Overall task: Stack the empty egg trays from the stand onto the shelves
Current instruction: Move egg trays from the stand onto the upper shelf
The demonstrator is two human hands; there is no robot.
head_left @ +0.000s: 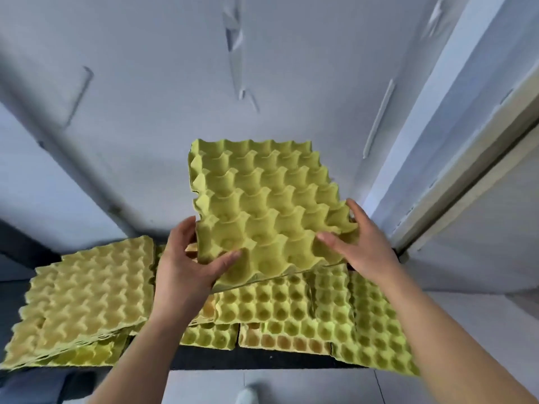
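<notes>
Head view, single frame.

- Task item: yellow-green moulded-pulp egg tray [268,199], cups facing up and all empty. It is held in mid-frame, over the trays lying on the dark table top [248,358], with the pale grey wall panels [175,83] behind it. The far edge points towards the wall. The near edge overlaps the trays below in this view; whether it touches them cannot be told.
- Left grip [186,269]: grasping the near-left corner of the held tray. Thumb lies on top across the rim; fingers are under the tray, out of sight.
- Right grip [361,249]: grasping the near-right side of the same tray. Thumb presses into a cup on top; fingers reach along the right edge.
- On the table, left: a stack of yellow-green trays turned bump-side up [84,293], tilted, with its near corner hanging over the table edge.
- On the table, centre: overlapping yellow-green trays, cups up [274,304], directly under the held tray. One orange-tinted tray [291,344] shows at the near edge beneath them.
- On the table, right: another yellow-green tray, cups up [376,330], partly covered by the right forearm.
- Below the table: pale floor tiles [291,386].
</notes>
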